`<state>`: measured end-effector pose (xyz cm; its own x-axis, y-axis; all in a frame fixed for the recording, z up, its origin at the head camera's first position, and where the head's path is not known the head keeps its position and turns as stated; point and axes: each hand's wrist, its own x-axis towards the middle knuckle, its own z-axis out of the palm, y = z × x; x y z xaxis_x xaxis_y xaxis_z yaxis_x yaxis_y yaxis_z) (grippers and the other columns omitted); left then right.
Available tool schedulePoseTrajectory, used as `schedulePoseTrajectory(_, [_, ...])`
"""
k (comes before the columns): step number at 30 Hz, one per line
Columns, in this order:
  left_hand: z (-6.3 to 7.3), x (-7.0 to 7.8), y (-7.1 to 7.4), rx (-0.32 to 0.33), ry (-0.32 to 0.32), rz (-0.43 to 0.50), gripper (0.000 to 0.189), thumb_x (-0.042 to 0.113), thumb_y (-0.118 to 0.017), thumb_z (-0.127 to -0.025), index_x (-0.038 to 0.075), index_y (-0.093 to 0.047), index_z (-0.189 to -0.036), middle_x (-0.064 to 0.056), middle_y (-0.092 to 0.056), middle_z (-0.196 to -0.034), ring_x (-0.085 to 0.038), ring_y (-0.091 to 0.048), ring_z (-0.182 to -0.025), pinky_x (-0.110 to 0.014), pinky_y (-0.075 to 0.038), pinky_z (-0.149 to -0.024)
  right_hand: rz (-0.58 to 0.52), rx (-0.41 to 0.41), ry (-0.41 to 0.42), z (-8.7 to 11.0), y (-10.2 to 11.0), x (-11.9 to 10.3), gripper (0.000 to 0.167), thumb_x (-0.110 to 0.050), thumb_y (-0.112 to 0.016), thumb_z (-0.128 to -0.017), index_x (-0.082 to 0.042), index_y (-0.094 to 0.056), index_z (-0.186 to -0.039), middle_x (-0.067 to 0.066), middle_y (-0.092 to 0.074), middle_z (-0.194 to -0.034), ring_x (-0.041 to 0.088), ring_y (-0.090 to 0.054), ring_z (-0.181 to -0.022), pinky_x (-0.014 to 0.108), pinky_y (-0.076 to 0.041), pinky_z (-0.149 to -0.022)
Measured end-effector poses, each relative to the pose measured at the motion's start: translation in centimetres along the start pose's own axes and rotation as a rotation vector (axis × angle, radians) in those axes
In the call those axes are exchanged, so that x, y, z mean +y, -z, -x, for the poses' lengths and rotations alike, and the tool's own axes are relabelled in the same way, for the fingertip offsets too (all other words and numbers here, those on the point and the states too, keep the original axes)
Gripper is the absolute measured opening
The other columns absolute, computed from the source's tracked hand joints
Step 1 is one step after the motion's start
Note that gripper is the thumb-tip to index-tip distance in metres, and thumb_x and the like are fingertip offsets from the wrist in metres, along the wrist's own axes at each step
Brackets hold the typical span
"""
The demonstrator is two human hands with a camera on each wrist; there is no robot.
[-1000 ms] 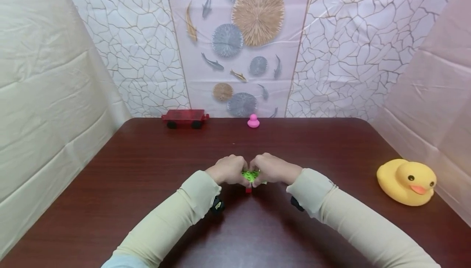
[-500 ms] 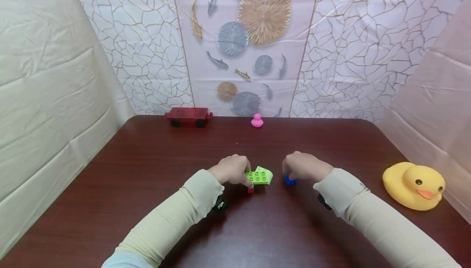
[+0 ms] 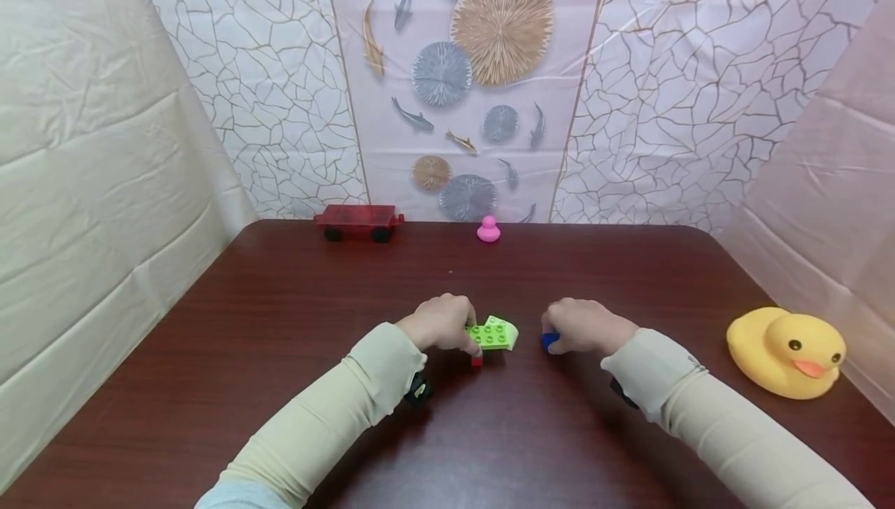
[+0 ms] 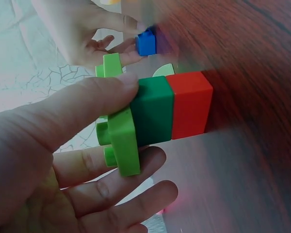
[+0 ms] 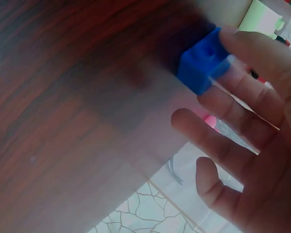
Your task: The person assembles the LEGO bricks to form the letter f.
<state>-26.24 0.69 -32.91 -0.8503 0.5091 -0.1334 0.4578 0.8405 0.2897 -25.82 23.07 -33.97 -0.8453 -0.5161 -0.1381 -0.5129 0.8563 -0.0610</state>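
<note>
Near the middle of the table my left hand (image 3: 440,322) grips a small stack of toy building bricks, thumb on one side and fingers on the other. Its top is a flat lime green brick (image 3: 492,336) with studs; below come a dark green brick (image 4: 154,111) and a red brick (image 4: 191,104). A pale green curved brick (image 3: 513,333) shows at the stack's right end. To the right, my right hand (image 3: 587,326) pinches a blue brick (image 5: 202,60) between thumb and fingertips, close over the table. The other fingers of that hand spread loosely in the right wrist view.
On the dark wooden table (image 3: 315,299), a red toy wagon (image 3: 359,217) stands at the back left and a small pink duck (image 3: 489,229) at the back middle. A large yellow duck (image 3: 786,353) sits at the right edge. Patterned cloth (image 3: 280,66) hangs behind.
My right hand has left the stack, moved right to the blue brick and pinched it. The left hand keeps its hold on the stack. The head view has shifted slightly.
</note>
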Motion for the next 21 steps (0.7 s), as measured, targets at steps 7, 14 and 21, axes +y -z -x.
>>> schedulePoseTrajectory(7, [0.0,0.1,0.0,-0.008,0.013,0.011,0.034,0.035,-0.076,-0.064,0.012,-0.066,-0.086,0.007,-0.054,-0.071,-0.011,-0.049,-0.064,-0.028,-0.039,-0.057,-0.145,-0.105,-0.092,-0.5,0.3,0.1,0.030,-0.019,-0.060,-0.080,-0.011,-0.052,-0.052,-0.006,-0.035,-0.046,0.007,-0.029,-0.042,0.024,-0.026,-0.043])
schedulePoseTrajectory(14, [-0.1,0.1,0.1,-0.019,0.017,0.014,0.033,0.035,-0.076,-0.064,0.012,-0.066,-0.085,0.007,-0.054,-0.070,-0.012,-0.049,-0.065,-0.028,-0.039,-0.057,-0.202,-0.107,-0.079,-0.3,0.8,0.9,0.021,-0.017,-0.057,-0.084,-0.004,-0.062,-0.068,0.003,-0.056,-0.060,0.011,-0.048,-0.052,0.026,-0.039,-0.050])
schedulePoseTrajectory(21, [0.0,0.1,0.2,-0.015,0.017,0.011,0.033,0.035,-0.076,-0.063,0.012,-0.066,-0.085,0.007,-0.054,-0.070,-0.012,-0.049,-0.064,-0.028,-0.039,-0.056,-0.282,-0.129,-0.029,-0.1,0.7,1.7,0.040,0.000,-0.071,-0.066,-0.004,-0.061,-0.104,0.002,-0.058,-0.079,0.016,-0.050,-0.068,0.029,-0.045,-0.058])
